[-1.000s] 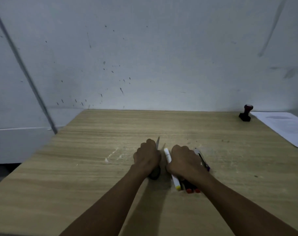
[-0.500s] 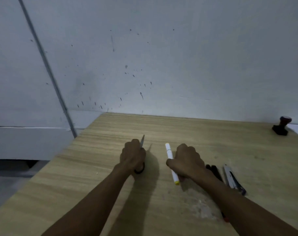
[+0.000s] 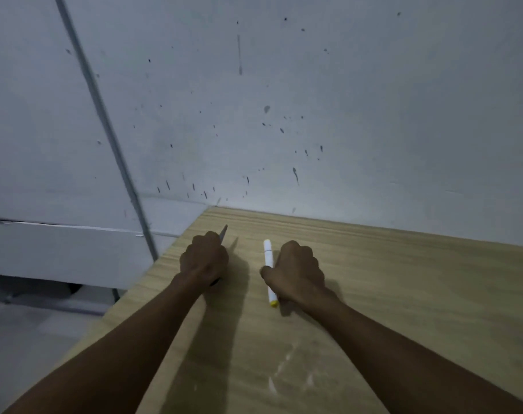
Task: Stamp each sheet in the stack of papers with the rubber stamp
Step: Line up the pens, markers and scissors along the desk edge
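Two clutter items are being gripped at frame centre: the left hand [image 3: 205,259] is closed on what may be scissors [image 3: 223,233], the right hand [image 3: 297,271] on a white marker [image 3: 268,271]. Neither stamp nor paper stack is being shown. Both should be set down well inside the table [image 3: 403,294], whose left edge is lying just beside the left hand; open room is being left rightward.
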Motion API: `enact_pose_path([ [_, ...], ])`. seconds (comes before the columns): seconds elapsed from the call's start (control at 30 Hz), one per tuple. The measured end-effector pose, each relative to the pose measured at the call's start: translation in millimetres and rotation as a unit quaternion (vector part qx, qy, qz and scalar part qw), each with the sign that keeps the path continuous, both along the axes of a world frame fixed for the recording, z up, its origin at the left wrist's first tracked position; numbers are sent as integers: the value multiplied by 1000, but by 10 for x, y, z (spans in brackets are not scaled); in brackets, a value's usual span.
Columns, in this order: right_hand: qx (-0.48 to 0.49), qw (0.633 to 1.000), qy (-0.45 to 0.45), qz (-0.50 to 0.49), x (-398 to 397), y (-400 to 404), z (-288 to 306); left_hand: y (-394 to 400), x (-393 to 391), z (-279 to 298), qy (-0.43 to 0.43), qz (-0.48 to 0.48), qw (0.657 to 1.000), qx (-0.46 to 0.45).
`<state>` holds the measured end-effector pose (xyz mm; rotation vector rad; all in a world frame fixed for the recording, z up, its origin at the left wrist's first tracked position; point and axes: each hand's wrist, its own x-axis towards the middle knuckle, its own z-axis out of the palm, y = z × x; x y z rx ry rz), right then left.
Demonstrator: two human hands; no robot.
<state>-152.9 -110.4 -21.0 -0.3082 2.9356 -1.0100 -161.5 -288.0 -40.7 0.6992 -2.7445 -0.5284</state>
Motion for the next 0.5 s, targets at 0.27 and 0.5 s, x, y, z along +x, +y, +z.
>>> enact_pose_path([
  [0.27,-32,999,36,18,-676,-604,-140,-453,-775,-144,-10,3,998,-60],
  [0.5,-34,998,45,37,-1065,-970,-208,-559,-1140,-223,26,11,997,-73],
])
